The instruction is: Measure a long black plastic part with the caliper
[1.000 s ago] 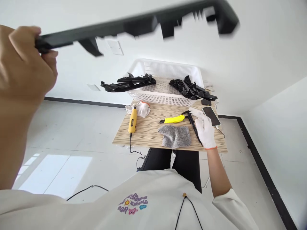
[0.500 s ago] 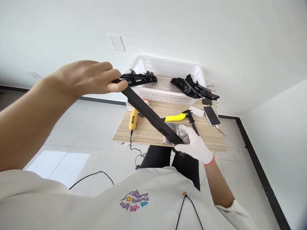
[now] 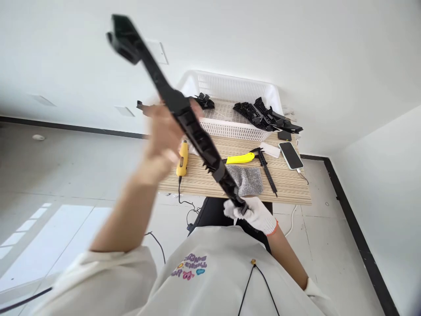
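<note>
A long black plastic trim piece [image 3: 200, 140] slants across the view, its ribbed, clipped side facing me and its upper end blurred. My right hand [image 3: 256, 214], in a white glove with an orange cuff, is closed around the lower end. Behind the middle of the piece is my bare left hand [image 3: 164, 136], smeared by motion. Some of its fingers show past the right side of the piece; its grip is unclear. Below the piece, a grey cloth [image 3: 251, 182] lies on the wooden table [image 3: 210, 186], close to my right hand.
A white plastic basket [image 3: 230, 129] at the table's back holds several black plastic parts [image 3: 259, 116]. On the table are a yellow corded tool [image 3: 182, 160], a yellow-handled cutter [image 3: 241, 159], a black caliper [image 3: 268, 173], a phone [image 3: 290, 155] and a white card [image 3: 270, 149].
The trim piece has turned over from its smooth face to its ribbed side, and its upper end now rises farther up. My left hand has shifted from its upper end to behind its middle.
</note>
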`<state>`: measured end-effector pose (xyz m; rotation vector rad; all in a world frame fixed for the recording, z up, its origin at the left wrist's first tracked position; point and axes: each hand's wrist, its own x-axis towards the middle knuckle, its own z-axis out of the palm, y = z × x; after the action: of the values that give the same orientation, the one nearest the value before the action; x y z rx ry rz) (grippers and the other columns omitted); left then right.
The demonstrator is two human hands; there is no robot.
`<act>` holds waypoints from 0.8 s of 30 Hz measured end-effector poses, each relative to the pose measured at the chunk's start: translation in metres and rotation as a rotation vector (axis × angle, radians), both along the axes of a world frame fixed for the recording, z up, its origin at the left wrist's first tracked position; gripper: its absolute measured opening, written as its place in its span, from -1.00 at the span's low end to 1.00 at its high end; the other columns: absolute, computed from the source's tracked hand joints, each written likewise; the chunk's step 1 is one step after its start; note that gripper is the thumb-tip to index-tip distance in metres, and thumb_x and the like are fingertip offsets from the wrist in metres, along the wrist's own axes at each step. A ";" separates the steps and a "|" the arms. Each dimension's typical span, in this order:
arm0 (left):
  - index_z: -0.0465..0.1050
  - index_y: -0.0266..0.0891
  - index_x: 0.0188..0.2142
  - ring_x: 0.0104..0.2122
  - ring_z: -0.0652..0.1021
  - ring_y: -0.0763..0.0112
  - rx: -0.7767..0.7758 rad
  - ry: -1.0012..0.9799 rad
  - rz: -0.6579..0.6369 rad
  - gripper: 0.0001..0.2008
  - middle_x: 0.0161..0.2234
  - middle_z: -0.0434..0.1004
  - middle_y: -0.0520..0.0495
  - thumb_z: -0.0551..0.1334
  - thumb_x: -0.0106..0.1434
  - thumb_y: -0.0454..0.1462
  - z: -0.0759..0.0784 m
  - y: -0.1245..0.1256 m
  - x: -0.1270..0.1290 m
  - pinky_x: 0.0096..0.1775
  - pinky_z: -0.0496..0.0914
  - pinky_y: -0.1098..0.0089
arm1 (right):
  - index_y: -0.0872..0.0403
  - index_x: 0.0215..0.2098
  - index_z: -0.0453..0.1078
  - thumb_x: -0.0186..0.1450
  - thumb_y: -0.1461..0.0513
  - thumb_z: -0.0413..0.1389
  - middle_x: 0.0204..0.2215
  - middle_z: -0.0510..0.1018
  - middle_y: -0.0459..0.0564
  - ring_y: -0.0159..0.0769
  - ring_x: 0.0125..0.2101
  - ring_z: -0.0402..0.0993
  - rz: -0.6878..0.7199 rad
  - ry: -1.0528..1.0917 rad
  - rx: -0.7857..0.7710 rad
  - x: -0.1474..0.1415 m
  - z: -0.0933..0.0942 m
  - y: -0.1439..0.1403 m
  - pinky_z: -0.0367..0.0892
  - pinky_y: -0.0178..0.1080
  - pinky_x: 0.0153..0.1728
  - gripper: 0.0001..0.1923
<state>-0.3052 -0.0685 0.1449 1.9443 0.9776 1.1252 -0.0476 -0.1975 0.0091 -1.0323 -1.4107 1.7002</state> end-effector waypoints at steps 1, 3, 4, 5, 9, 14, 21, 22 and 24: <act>0.22 0.03 0.22 0.30 0.31 -0.16 -0.051 -0.113 -0.236 -0.04 0.30 0.27 -0.21 0.24 -0.04 0.43 -0.024 -0.013 0.016 0.19 0.33 -0.16 | 0.15 -0.28 0.54 0.27 -0.11 0.19 -0.38 0.60 0.05 -0.25 -0.40 0.52 0.052 -0.006 -0.031 -0.005 -0.001 -0.001 0.43 -0.21 -0.33 -0.53; 0.33 -0.09 0.13 0.11 0.53 -0.10 -0.299 -0.207 -0.632 -0.21 0.07 0.52 -0.29 0.38 0.04 0.25 -0.068 -0.036 0.047 0.11 0.43 -0.07 | 0.12 -0.39 0.54 0.32 -0.13 0.12 -0.46 0.59 0.00 -0.29 -0.44 0.50 0.129 -0.076 -0.051 -0.013 0.002 -0.001 0.40 -0.25 -0.33 -0.51; 0.32 -0.12 0.11 -0.03 0.61 -0.03 -0.433 -0.310 -0.663 -0.33 -0.08 0.60 -0.26 0.37 0.15 0.16 -0.087 -0.045 0.059 0.00 0.50 -0.03 | 0.11 -0.43 0.53 0.34 -0.13 0.09 -0.49 0.58 -0.03 -0.30 -0.44 0.50 0.147 -0.141 -0.035 -0.015 0.005 -0.001 0.39 -0.26 -0.31 -0.49; 0.34 -0.13 0.04 -0.23 0.66 0.09 -0.530 -0.429 -0.616 -0.47 -0.29 0.62 -0.16 0.33 0.23 0.09 -0.102 -0.051 0.069 -0.15 0.55 0.07 | 0.09 -0.47 0.52 0.34 -0.14 0.09 -0.51 0.58 -0.06 -0.30 -0.44 0.50 0.155 -0.226 -0.003 -0.015 0.009 0.000 0.39 -0.26 -0.30 -0.49; 0.34 -0.16 -0.22 -0.68 0.44 0.44 -0.693 -0.776 -0.297 -0.73 -0.65 0.31 0.15 0.26 0.34 -0.02 -0.131 -0.057 0.088 -0.54 0.40 0.38 | 0.03 -0.32 0.58 0.28 -0.11 0.19 -0.47 0.61 -0.12 -0.30 -0.41 0.52 0.113 -0.536 0.084 0.008 0.025 0.012 0.38 -0.27 -0.29 -0.60; 0.38 -0.21 -0.26 -0.74 0.40 0.44 -0.728 -0.683 -0.243 -0.65 -0.69 0.31 0.15 0.28 0.28 0.03 -0.141 -0.046 0.095 -0.62 0.37 0.40 | -0.06 0.09 0.47 0.37 -0.03 0.12 0.01 0.59 0.03 -0.16 -0.02 0.54 -0.515 -0.955 0.300 0.059 0.033 0.055 0.35 -0.10 0.06 -0.59; 0.41 -0.23 -0.24 -0.68 0.48 0.41 -0.764 -0.537 -0.278 -0.62 -0.65 0.42 0.10 0.30 0.27 0.05 -0.156 -0.043 0.107 -0.55 0.45 0.37 | 0.15 0.20 0.30 0.33 0.01 0.14 -0.03 0.56 0.30 0.11 -0.03 0.53 -0.506 -1.435 0.090 0.074 0.015 0.110 0.37 -0.01 -0.04 -0.42; 0.41 -0.23 -0.24 -0.68 0.48 0.41 -0.768 -0.522 -0.278 -0.62 -0.65 0.41 0.10 0.29 0.27 0.05 -0.157 -0.043 0.108 -0.55 0.45 0.38 | 0.13 0.18 0.31 0.33 0.01 0.13 -0.04 0.57 0.28 0.10 -0.03 0.54 -0.495 -1.397 0.078 0.073 0.013 0.111 0.37 -0.02 -0.04 -0.45; 0.42 -0.23 -0.24 -0.68 0.47 0.42 -0.766 -0.492 -0.278 -0.62 -0.65 0.41 0.10 0.28 0.29 0.05 -0.160 -0.043 0.107 -0.54 0.43 0.39 | 0.07 0.17 0.33 0.34 -0.03 0.12 -0.03 0.58 0.21 0.08 0.00 0.53 -0.465 -1.288 0.100 0.075 0.011 0.111 0.36 -0.02 -0.01 -0.47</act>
<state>-0.1978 -0.1113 -0.0147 1.0746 0.6905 0.8323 0.0269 -0.0867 0.0199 -2.3539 -1.6823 0.5044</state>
